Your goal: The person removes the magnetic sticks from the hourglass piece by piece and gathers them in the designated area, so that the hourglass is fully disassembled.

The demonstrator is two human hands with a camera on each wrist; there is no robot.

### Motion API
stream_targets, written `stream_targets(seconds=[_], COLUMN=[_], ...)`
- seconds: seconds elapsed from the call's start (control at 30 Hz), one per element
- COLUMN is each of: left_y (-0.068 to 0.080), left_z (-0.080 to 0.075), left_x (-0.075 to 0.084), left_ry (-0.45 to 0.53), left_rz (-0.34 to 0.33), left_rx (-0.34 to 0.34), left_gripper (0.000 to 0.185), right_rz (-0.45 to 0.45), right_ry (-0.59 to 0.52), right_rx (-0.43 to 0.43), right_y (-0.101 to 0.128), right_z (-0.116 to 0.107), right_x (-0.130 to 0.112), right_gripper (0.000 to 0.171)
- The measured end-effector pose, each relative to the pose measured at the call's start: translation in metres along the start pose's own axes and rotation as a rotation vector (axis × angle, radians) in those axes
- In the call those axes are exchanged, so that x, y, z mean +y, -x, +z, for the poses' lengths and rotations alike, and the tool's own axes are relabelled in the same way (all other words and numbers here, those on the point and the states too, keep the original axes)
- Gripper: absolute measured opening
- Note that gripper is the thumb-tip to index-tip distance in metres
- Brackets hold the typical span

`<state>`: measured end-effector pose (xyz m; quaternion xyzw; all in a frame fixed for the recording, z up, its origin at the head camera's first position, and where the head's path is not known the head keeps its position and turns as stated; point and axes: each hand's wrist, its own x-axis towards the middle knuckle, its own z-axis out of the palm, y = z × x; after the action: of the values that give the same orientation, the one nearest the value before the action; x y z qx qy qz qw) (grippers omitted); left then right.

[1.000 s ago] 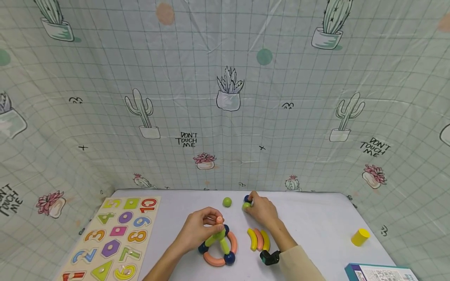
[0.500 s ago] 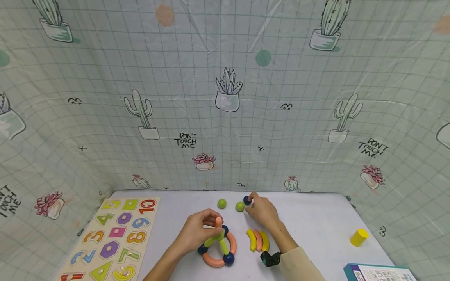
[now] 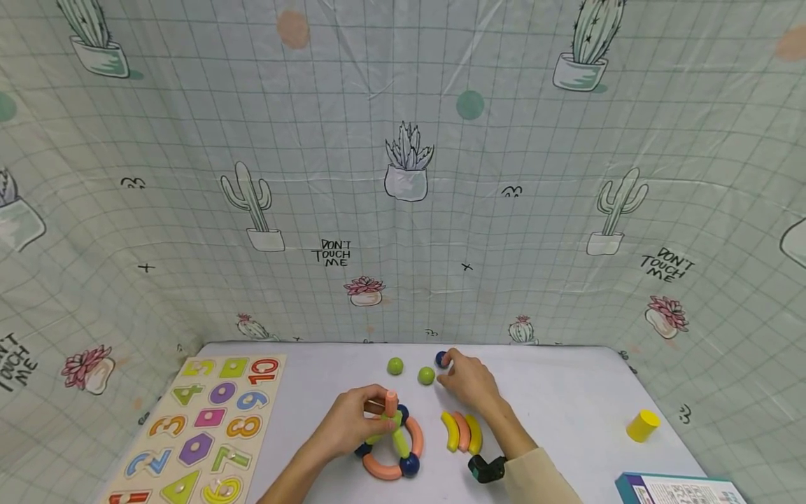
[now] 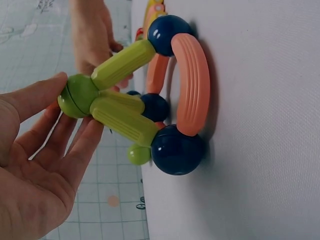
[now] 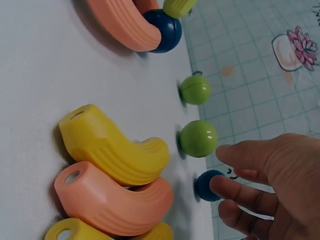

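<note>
Pinch of the left hand [image 3: 348, 420] on the green top ball [image 4: 80, 95] of a ball-and-rod frame [image 3: 383, 470], set on the desk [image 3: 554, 406] with a pink rod [image 3: 392, 404] upright above; right hand [image 3: 471, 383] loosely unfurled at a blue ball [image 3: 441, 360] — contact hard to tell. Near it, two green balls [image 3: 426, 376]. Right of the frame, three curved rods [image 3: 464, 432] — yellow, pink, yellow. Far left, a number board [image 3: 281, 360].

The head view looks forward and down from well back; both wrist views, close and tipped sideways, share the blue-and-orange plastic ring [image 4: 194, 85], at upper left in the right wrist's frame.
</note>
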<state>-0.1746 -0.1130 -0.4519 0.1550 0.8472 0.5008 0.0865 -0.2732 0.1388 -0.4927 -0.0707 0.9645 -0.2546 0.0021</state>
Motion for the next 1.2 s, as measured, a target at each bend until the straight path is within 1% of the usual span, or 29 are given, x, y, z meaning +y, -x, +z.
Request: stream_targets(seconds=[0.07, 0.13, 0.23, 0.37, 0.53, 0.63, 0.73, 0.83, 1.0, 1.2], left_y=[0.0, 0.0, 0.0, 0.0, -0.001, -0.001, -0.002, -0.001, -0.001, -0.001], left_z=[0.0, 0.0, 0.0, 0.0, 0.0, 0.0, 0.0, -0.001, -0.001, 0.0], left_x=[0.0, -0.001, -0.001, -0.002, -0.003, -0.003, -0.004, -0.005, -0.006, -0.005], left_ry=[0.003, 0.003, 0.0, -0.007, -0.002, 0.005, 0.012, 0.013, -0.007, -0.029], left_rz=[-0.006, -0.008, -0.006, -0.003, 0.009, 0.02, 0.025, 0.023, 0.03, 0.057], left_rx=[-0.001, 0.0, 0.002, -0.002, -0.011, -0.016, -0.018, -0.018, -0.014, -0.031], left_gripper=[0.035, 0.035, 0.034, 0.034, 0.033, 0.034, 0.033, 0.033, 0.033, 0.029], right_rz=[-0.019, -0.045, -0.118, -0.241, -0.399, -0.487, -0.556, -0.585, -0.594, -0.559], right_ry=[-0.022, -0.069, -0.163, -0.286, -0.412, -0.451, -0.462, -0.473, -0.475, -0.435], right_rx=[0.003, -0.006, -0.038, -0.113, -0.248, -0.313, -0.333, -0.321, -0.292, -0.267], right_y=[0.002, 0.004, 0.008, 0.018, 0.036, 0.045, 0.051, 0.055, 0.057, 0.058], right_z=[-0.002, -0.005, -0.01, -0.016, -0.021, -0.021, -0.019, -0.018, -0.015, -0.015], right_x=[-0.001, -0.004, -0.01, -0.022, -0.042, -0.052, -0.06, -0.064, -0.065, -0.065], right_gripper=[0.026, 0.024, 0.02, 0.017, 0.022, 0.022, 0.019, 0.017, 0.02, 0.015])
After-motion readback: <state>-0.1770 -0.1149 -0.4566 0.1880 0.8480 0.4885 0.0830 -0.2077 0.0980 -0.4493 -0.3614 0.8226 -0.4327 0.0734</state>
